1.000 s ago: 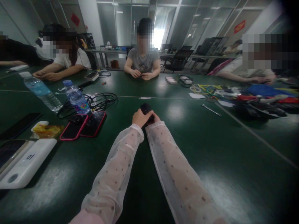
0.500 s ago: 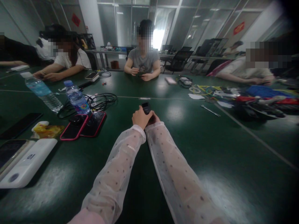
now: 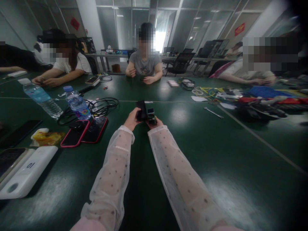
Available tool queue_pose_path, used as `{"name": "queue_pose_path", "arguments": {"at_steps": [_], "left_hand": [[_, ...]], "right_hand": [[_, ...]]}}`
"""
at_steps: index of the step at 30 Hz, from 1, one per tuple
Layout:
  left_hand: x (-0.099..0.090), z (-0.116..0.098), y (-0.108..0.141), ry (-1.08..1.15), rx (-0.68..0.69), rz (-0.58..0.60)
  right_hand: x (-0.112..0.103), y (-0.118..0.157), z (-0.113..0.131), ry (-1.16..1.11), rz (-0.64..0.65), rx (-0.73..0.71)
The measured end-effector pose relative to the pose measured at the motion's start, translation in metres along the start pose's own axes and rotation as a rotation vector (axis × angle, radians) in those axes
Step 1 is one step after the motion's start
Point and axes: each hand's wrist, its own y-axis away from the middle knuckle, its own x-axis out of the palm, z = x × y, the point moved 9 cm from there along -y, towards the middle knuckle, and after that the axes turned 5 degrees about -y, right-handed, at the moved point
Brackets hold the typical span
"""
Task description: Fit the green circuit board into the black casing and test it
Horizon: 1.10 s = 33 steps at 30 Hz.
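Both hands are out over the green table [image 3: 192, 154], their forearms in sheer dotted white sleeves. My left hand [image 3: 132, 118] is closed around a black rectangular cover [image 3: 141, 110], thumb across its face. In my right hand [image 3: 156, 122] is a small electronic device [image 3: 151, 115] with a little grey screen and what looks like a green circuit board. The cover and the device stand side by side; whether they touch I cannot tell. The fingers under both pieces are mostly hidden.
At left stand two water bottles [image 3: 76, 102] beside black cables [image 3: 106, 106], two red-edged phones [image 3: 95, 130] and a white power bank [image 3: 30, 173]. A wrench [image 3: 213, 112] and a heap of cables and cloth [image 3: 269, 99] lie right. Several people sit around the table.
The black cover has come off the device and moved left with my left hand, exposing the small screen and inner parts. My right hand stays nearly in place.
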Motion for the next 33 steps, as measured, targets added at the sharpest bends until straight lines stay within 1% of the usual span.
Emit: {"name": "queue_pose_path", "arguments": {"at_steps": [2,4,8,10,15,18,22,28,33], "left_hand": [[0.004,0.007,0.001,0.166,-0.05,0.093],[0.006,0.016,0.002,0.279,-0.088,0.143],[0.001,0.044,-0.007,0.424,-0.185,0.128],[0.0,0.049,-0.013,0.483,-0.165,0.143],[-0.002,0.051,-0.017,0.493,-0.136,0.181],[-0.005,0.052,-0.018,0.484,-0.127,0.158],[-0.009,0.053,-0.02,0.419,-0.103,0.122],[-0.002,0.053,-0.017,0.497,-0.139,0.154],[0.001,0.052,-0.018,0.479,-0.109,0.176]], "right_hand": [[-0.002,0.001,-0.004,-0.04,-0.014,0.056],[0.0,0.003,-0.006,-0.058,0.001,0.082],[0.004,0.007,-0.005,-0.055,0.025,0.076],[0.004,0.007,-0.005,-0.052,0.026,0.073],[0.002,0.007,-0.004,-0.041,-0.001,0.059],[0.001,0.006,-0.003,-0.045,0.015,0.049],[0.001,0.007,-0.005,-0.041,0.011,0.065],[0.004,0.015,-0.006,-0.053,-0.041,0.102],[0.007,0.015,-0.005,-0.02,-0.057,0.101]]}}
